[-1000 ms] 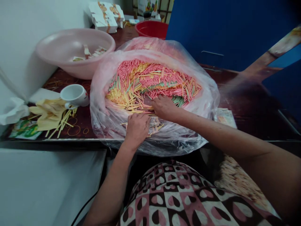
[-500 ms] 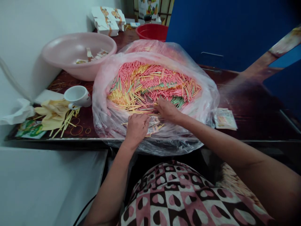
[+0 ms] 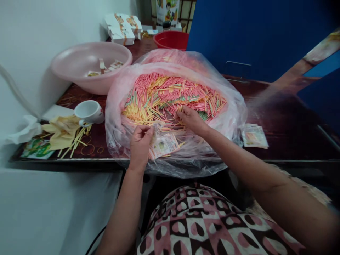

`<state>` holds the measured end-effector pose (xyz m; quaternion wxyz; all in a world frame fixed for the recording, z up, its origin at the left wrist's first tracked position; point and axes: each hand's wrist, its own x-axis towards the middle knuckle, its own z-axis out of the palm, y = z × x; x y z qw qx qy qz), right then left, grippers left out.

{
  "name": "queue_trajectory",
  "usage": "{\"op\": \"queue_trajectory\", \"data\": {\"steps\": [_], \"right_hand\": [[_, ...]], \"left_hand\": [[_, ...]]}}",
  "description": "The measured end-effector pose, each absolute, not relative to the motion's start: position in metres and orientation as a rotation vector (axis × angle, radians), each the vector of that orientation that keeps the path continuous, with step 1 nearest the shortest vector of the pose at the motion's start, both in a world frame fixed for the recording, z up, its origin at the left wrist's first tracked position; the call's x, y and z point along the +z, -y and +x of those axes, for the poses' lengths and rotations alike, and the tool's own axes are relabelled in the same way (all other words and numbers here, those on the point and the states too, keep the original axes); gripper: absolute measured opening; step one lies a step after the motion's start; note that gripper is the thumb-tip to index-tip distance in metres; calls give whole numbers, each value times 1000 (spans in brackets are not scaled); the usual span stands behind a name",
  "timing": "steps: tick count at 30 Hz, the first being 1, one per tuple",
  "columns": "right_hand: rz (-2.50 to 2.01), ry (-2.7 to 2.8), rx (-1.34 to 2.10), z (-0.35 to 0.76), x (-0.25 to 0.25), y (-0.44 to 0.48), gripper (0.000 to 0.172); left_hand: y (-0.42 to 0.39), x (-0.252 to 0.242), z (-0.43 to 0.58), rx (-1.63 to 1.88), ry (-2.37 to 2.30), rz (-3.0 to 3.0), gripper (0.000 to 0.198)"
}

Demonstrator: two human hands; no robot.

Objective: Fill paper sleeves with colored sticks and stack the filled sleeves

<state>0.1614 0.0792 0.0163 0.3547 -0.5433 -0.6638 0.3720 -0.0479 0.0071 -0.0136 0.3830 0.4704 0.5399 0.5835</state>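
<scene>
A large clear plastic bag (image 3: 170,169) lies open on the table, full of thin pink, yellow and green sticks (image 3: 175,92). At the bag's near left, my left hand (image 3: 141,140) is closed, pinching a small printed packet (image 3: 158,126) by its edge. Below that packet, a flat printed packet (image 3: 168,144) rests on the bag's front fold, with a few sticks around it. My right hand (image 3: 190,117) reaches into the bag with fingers closed on several yellowish sticks (image 3: 180,110). Its fingertips are partly hidden among the sticks.
A pink basin (image 3: 92,83) with small packets stands behind left; a white mug (image 3: 89,112) sits before it. Yellow cloth-like material (image 3: 62,131), loose sticks and rubber bands lie left. A packet stack (image 3: 255,135) lies right. Behind are a red basin (image 3: 172,39) and blue panel (image 3: 239,32).
My left hand has moved left and lifted a small packet, uncovering the flat one beneath. My right hand has shifted slightly up and now shows several sticks in its fingers.
</scene>
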Motion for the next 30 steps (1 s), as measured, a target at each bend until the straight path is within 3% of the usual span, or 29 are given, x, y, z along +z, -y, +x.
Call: {"op": "queue_trajectory", "data": {"steps": [6,11,25,30], "right_hand": [[-1459,2348,383,136,6,-108,18],[-1456,2605,59,105,-1,-115,29],[-1607,2551,211,83,4,-107,26],[-1571,2233,521,106,-11,-117,14]], "left_hand": [[-5,-11,-50,1126,-1545,1865,8],[-4,-13,-47,928,-1662,2034,11],[-3,-15,-50,935,-1662,2022,10],[-3,-13,-50,951,-1638,2005,11]]}}
